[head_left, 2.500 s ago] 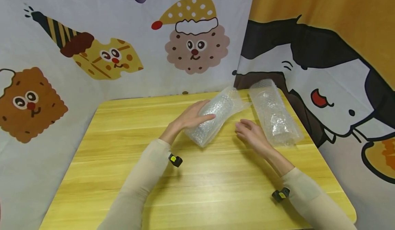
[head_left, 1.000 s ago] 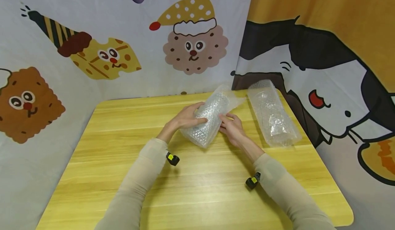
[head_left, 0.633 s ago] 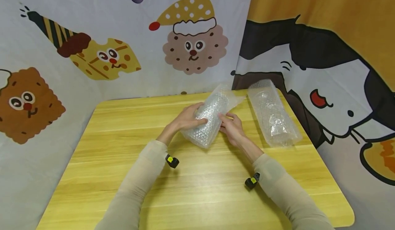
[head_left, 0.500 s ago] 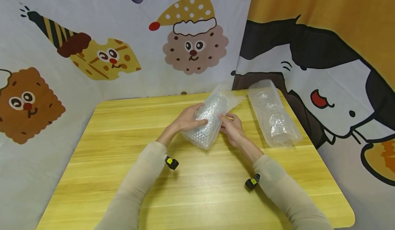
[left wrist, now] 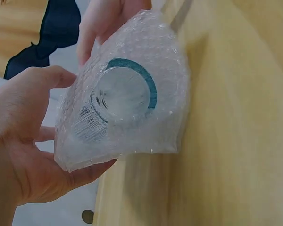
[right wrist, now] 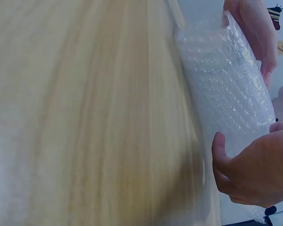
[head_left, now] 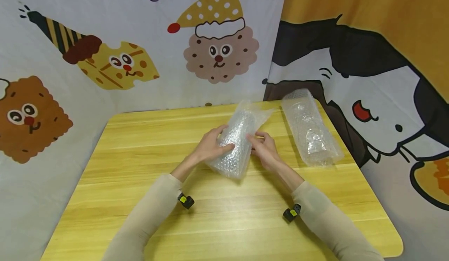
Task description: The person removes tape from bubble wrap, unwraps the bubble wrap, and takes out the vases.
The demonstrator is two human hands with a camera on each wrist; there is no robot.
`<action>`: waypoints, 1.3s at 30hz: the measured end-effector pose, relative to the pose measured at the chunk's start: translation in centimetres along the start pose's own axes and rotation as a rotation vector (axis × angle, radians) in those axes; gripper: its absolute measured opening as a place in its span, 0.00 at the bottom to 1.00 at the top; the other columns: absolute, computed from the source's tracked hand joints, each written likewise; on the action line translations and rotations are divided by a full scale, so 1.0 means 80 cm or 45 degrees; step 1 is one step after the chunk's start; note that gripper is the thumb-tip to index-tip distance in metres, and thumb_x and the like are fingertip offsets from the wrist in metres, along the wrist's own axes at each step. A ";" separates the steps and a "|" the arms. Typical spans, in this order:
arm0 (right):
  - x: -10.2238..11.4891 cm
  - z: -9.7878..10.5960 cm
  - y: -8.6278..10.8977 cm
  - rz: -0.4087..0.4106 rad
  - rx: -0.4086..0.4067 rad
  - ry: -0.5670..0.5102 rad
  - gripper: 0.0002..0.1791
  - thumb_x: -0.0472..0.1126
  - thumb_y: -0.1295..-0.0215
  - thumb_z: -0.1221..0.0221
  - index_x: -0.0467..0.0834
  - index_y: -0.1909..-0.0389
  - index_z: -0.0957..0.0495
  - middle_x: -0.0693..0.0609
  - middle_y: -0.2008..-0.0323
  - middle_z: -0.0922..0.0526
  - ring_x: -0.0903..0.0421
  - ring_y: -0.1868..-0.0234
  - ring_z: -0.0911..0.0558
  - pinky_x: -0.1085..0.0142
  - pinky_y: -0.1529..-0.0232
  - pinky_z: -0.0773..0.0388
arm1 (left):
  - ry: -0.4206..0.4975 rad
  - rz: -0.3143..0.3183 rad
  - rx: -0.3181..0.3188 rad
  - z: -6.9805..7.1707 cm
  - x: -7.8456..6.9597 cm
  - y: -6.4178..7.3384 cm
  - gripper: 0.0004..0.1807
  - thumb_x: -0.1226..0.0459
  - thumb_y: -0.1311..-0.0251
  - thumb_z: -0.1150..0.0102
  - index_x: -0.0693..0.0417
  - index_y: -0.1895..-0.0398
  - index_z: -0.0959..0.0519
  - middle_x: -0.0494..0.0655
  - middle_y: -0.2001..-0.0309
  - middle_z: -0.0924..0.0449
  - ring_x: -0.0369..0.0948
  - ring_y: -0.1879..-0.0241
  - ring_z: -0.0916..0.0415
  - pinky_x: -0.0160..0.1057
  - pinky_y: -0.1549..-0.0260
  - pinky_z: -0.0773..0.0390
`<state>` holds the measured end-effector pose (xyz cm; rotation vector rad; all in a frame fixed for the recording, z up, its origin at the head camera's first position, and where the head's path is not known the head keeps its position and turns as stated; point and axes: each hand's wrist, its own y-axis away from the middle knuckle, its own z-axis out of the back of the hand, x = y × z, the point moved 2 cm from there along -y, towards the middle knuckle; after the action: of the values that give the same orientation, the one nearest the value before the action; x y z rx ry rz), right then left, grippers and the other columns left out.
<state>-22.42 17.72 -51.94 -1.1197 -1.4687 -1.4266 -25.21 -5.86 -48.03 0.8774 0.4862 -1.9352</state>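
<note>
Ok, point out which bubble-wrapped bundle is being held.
The bundle between the left hand and right hand; the other bundle, further right, lies untouched.

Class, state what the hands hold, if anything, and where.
The bubble-wrapped clear container: left hand grips its left side; right hand holds its right edge.

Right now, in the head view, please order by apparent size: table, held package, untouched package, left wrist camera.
1. Table
2. Held package and untouched package: too alike to rank
3. Left wrist camera

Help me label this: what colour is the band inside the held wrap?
The band is teal, clearest in the left wrist view.
</note>
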 end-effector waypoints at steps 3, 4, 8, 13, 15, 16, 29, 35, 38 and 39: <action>0.000 -0.003 0.007 -0.005 0.017 0.035 0.44 0.54 0.16 0.35 0.36 0.14 0.43 0.33 0.26 0.24 0.43 0.35 0.14 0.59 0.37 0.08 | 0.025 0.025 -0.013 -0.002 0.002 0.014 0.52 0.46 0.29 0.27 0.50 0.08 0.41 0.59 0.13 0.34 0.63 0.17 0.30 0.74 0.21 0.27; 0.000 -0.005 0.009 -0.006 0.026 0.045 0.44 0.54 0.16 0.35 0.36 0.14 0.43 0.33 0.26 0.23 0.44 0.36 0.14 0.59 0.37 0.08 | 0.032 0.035 -0.017 -0.003 0.002 0.019 0.53 0.46 0.30 0.27 0.50 0.08 0.41 0.59 0.13 0.34 0.63 0.18 0.29 0.74 0.22 0.25; -0.002 -0.010 0.017 -0.009 0.055 0.057 0.42 0.52 0.16 0.35 0.35 0.16 0.41 0.33 0.29 0.23 0.44 0.38 0.13 0.56 0.36 0.07 | 0.056 0.050 -0.037 -0.003 0.004 0.035 0.53 0.46 0.31 0.26 0.51 0.09 0.40 0.62 0.13 0.33 0.64 0.23 0.24 0.73 0.27 0.20; -0.004 -0.015 0.026 -0.007 0.080 0.090 0.42 0.51 0.17 0.34 0.34 0.17 0.40 0.32 0.29 0.24 0.42 0.35 0.15 0.49 0.30 0.10 | 0.059 0.064 -0.053 -0.005 0.004 0.055 0.53 0.47 0.30 0.26 0.51 0.09 0.40 0.63 0.14 0.34 0.65 0.25 0.22 0.69 0.30 0.15; -0.004 -0.016 0.030 -0.008 0.092 0.114 0.42 0.52 0.17 0.34 0.34 0.17 0.40 0.32 0.28 0.25 0.40 0.33 0.16 0.47 0.27 0.12 | 0.062 0.076 -0.065 -0.006 0.005 0.063 0.52 0.47 0.30 0.26 0.51 0.09 0.40 0.63 0.14 0.34 0.65 0.26 0.21 0.68 0.32 0.13; -0.004 -0.017 0.032 -0.011 0.103 0.129 0.42 0.53 0.17 0.34 0.35 0.17 0.40 0.33 0.28 0.25 0.40 0.32 0.17 0.46 0.26 0.13 | 0.069 0.083 -0.071 -0.007 0.005 0.067 0.52 0.47 0.30 0.26 0.51 0.09 0.40 0.63 0.14 0.34 0.65 0.27 0.21 0.68 0.32 0.13; -0.009 -0.030 0.052 0.048 0.190 0.274 0.41 0.54 0.18 0.32 0.35 0.19 0.36 0.31 0.30 0.23 0.39 0.35 0.14 0.53 0.38 0.06 | 0.093 0.128 -0.205 -0.021 0.007 0.116 0.52 0.46 0.30 0.25 0.49 0.09 0.39 0.61 0.22 0.25 0.60 0.31 0.19 0.62 0.36 0.10; -0.008 -0.033 0.062 0.065 0.216 0.408 0.43 0.60 0.20 0.32 0.38 0.18 0.35 0.35 0.29 0.23 0.39 0.33 0.16 0.53 0.35 0.08 | 0.123 0.137 -0.252 -0.025 0.006 0.135 0.51 0.47 0.31 0.24 0.50 0.11 0.37 0.63 0.23 0.24 0.61 0.33 0.18 0.64 0.38 0.10; -0.006 -0.034 0.064 0.070 0.235 0.421 0.43 0.61 0.20 0.32 0.40 0.18 0.35 0.36 0.29 0.23 0.40 0.32 0.17 0.52 0.35 0.08 | 0.136 0.156 -0.277 -0.028 0.003 0.141 0.51 0.47 0.31 0.24 0.51 0.11 0.37 0.63 0.23 0.25 0.61 0.33 0.18 0.65 0.37 0.10; -0.005 -0.035 0.064 0.072 0.240 0.423 0.43 0.60 0.20 0.32 0.40 0.18 0.34 0.37 0.29 0.23 0.41 0.32 0.17 0.52 0.35 0.08 | 0.131 0.163 -0.285 -0.030 0.003 0.142 0.50 0.47 0.30 0.24 0.50 0.11 0.37 0.63 0.23 0.25 0.62 0.33 0.18 0.66 0.38 0.11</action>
<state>-17.50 14.78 -50.59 -0.7604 -1.2918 -1.3304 -14.49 -10.11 -49.62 0.8441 0.6774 -1.6886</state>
